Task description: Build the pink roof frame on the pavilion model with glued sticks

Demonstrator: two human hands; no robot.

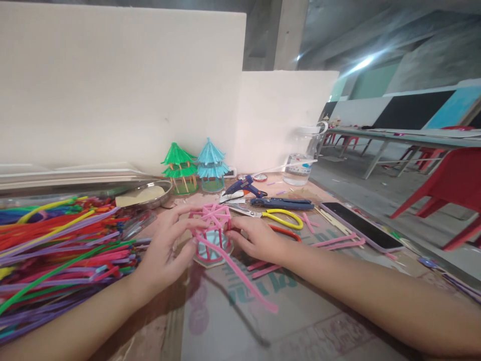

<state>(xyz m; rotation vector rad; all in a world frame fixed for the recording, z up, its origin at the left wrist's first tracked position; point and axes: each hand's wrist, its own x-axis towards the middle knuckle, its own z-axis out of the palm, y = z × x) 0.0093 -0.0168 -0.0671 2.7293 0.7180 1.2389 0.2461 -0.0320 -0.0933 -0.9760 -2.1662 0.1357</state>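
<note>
A small pink pipe-cleaner pavilion frame [211, 235] stands on the cardboard-covered table [308, 316] in front of me. My left hand [165, 245] grips its left side, fingers curled on the roof spokes. On its right side, the fingertips of my right hand [259, 238] pinch the frame. A long pink pipe cleaner [240, 276] trails from the frame toward me across the cardboard.
A heap of coloured pipe cleaners [56, 245] fills the left. Behind stand green [179, 168] and blue [211, 165] finished pavilions, a metal plate [145, 196], glue gun [244, 187], scissors [270, 214], pliers [281, 203], a jar [302, 155]. A phone [361, 225] lies right.
</note>
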